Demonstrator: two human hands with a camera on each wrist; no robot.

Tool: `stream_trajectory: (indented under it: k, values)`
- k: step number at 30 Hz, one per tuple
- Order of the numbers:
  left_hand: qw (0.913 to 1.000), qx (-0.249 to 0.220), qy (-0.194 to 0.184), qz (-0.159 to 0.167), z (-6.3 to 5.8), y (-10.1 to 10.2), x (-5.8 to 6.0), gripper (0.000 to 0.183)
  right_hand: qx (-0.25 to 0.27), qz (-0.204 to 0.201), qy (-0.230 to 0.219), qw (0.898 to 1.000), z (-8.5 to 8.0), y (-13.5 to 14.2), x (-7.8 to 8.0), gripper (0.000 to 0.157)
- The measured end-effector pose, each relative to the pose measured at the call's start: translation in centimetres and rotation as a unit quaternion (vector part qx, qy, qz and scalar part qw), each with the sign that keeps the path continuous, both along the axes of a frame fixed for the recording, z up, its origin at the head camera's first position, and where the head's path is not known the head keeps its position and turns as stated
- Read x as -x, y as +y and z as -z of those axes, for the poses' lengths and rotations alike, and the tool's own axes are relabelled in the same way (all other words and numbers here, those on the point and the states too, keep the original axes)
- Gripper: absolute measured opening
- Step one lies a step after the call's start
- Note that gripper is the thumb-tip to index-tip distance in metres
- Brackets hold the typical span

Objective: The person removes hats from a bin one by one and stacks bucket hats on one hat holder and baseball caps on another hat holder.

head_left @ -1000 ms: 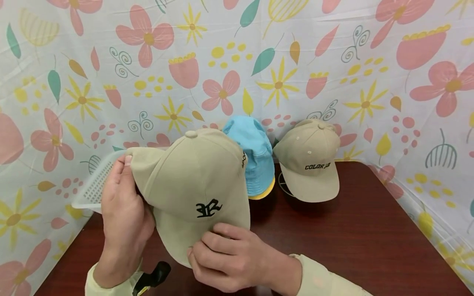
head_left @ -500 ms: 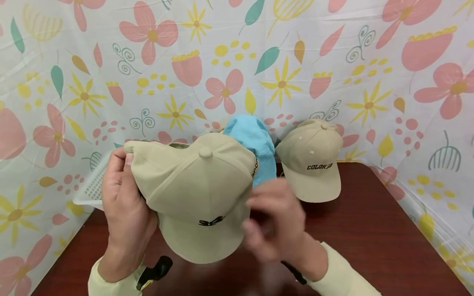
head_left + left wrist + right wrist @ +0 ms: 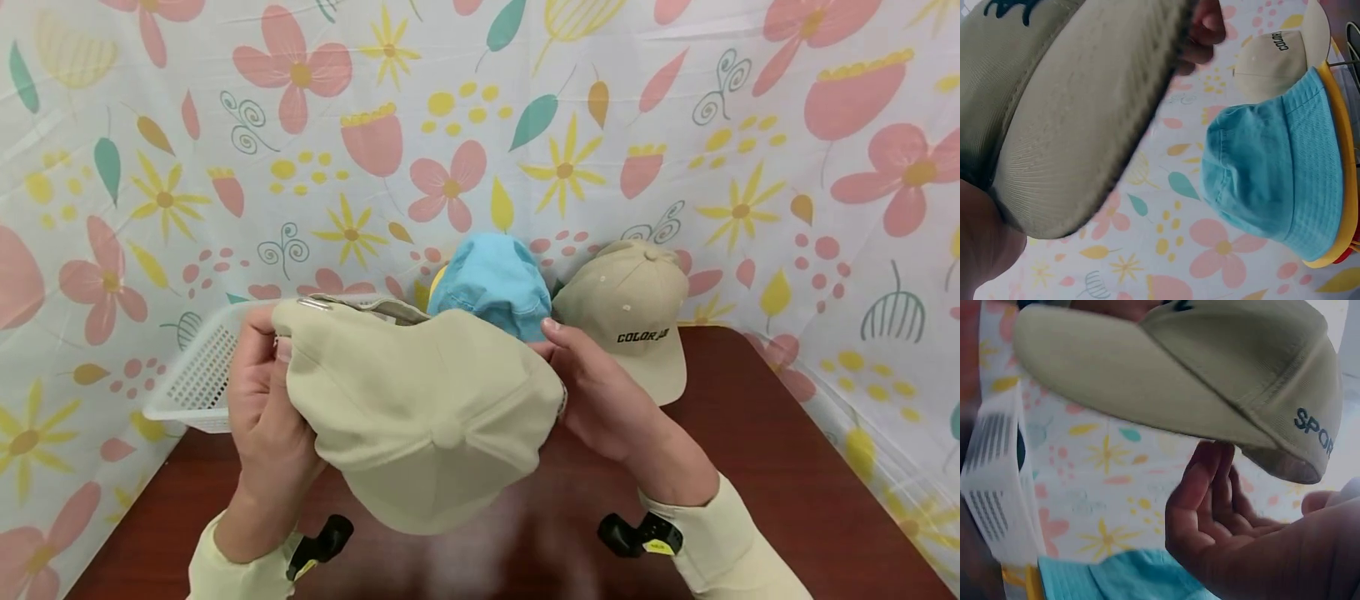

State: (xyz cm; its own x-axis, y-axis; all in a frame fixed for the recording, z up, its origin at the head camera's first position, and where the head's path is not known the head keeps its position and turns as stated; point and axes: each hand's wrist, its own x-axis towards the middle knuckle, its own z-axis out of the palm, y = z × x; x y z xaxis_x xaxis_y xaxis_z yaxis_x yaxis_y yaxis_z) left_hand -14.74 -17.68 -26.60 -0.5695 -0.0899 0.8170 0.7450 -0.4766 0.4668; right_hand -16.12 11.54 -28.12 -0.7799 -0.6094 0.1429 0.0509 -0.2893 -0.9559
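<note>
A beige baseball cap (image 3: 420,392) is held up over the table, crown toward me and brim pointing down. At its back left edge, near a metal buckle, my left hand (image 3: 270,425) grips the fabric. My right hand (image 3: 622,400) is at the cap's right side, thumb raised apart from the cloth. The right wrist view shows the right hand's loosely bent fingers (image 3: 1197,494) reaching up to the brim's lower edge. There the brim (image 3: 1116,369) and dark "SPOR" lettering (image 3: 1314,431) on the cap's side are visible.
A light blue bucket hat (image 3: 491,287) with a yellow edge stands behind the held cap. Right of it is another beige cap (image 3: 637,308) with dark lettering, on a wire stand. A white perforated basket (image 3: 195,375) sits at the left of the dark red table (image 3: 765,467).
My right hand has left the cap's brim and moved out to its right side. The cap has tipped so its crown top faces me and the front emblem is hidden in the head view.
</note>
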Motion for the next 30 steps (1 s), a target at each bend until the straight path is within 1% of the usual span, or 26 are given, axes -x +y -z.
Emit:
stream_trajectory:
  k: [1, 2, 4, 6, 9, 11, 15, 18, 20, 22, 24, 26, 30]
  values:
    - [1.0, 0.008, 0.004, 0.001, 0.1, 0.0, 0.1, 0.017, 0.006, -0.022, -0.009, 1.0, -0.1, 0.0, 0.0, 0.064]
    - [0.9998, 0.016, 0.006, 0.002, 0.2, 0.0, 0.1, 0.016, 0.014, -0.035, -0.012, 0.999, -0.1, 0.0, -0.1, 0.063]
    - [0.9994, 0.033, 0.011, 0.003, 0.3, 0.1, 0.2, 0.016, 0.039, -0.035, -0.009, 0.999, -0.2, 0.0, -0.3, 0.057]
    - [0.9988, 0.043, 0.018, 0.018, 0.5, 0.4, 0.3, 0.015, 0.06, -0.026, 0.004, 0.998, -0.2, 0.0, -0.4, 0.048]
    - [0.9976, 0.056, 0.019, 0.037, 0.7, 0.7, 0.5, 0.015, 0.087, 0.0, 0.019, 0.996, -0.2, 0.0, -0.6, 0.036]
    - [0.9968, 0.062, 0.012, 0.049, 0.9, 0.9, 0.7, 0.016, 0.095, 0.025, 0.024, 0.995, -0.2, 0.0, -0.7, 0.031]
    - [0.9951, 0.078, -0.011, 0.061, 1.3, 1.2, 1.1, 0.022, 0.1, 0.104, 0.039, 0.989, -0.4, -0.2, -0.8, 0.025]
    - [0.9932, 0.093, -0.041, 0.057, 1.6, 1.6, 1.4, 0.023, 0.094, 0.17, 0.061, 0.979, -0.6, -0.2, -0.8, 0.023]
    - [0.9912, 0.104, -0.061, 0.053, 1.8, 2.0, 1.6, 0.022, 0.086, 0.215, 0.075, 0.97, -0.8, 0.0, -0.9, 0.022]
    - [0.989, 0.117, -0.076, 0.048, 2.0, 2.6, 1.8, 0.021, 0.079, 0.253, 0.088, 0.96, -1.0, 0.4, -1.0, 0.022]
    - [0.9873, 0.125, -0.084, 0.049, 2.2, 3.2, 2.1, 0.021, 0.084, 0.281, 0.1, 0.951, -1.1, 0.9, -1.1, 0.022]
    - [0.9866, 0.128, -0.086, 0.055, 2.3, 3.8, 2.3, 0.021, 0.104, 0.296, 0.114, 0.943, -1.2, 1.5, -1.3, 0.022]
    - [0.9855, 0.117, -0.1, 0.073, 2.4, 5.2, 2.6, 0.022, 0.154, 0.293, 0.146, 0.932, -1.0, 2.6, -1.3, 0.022]
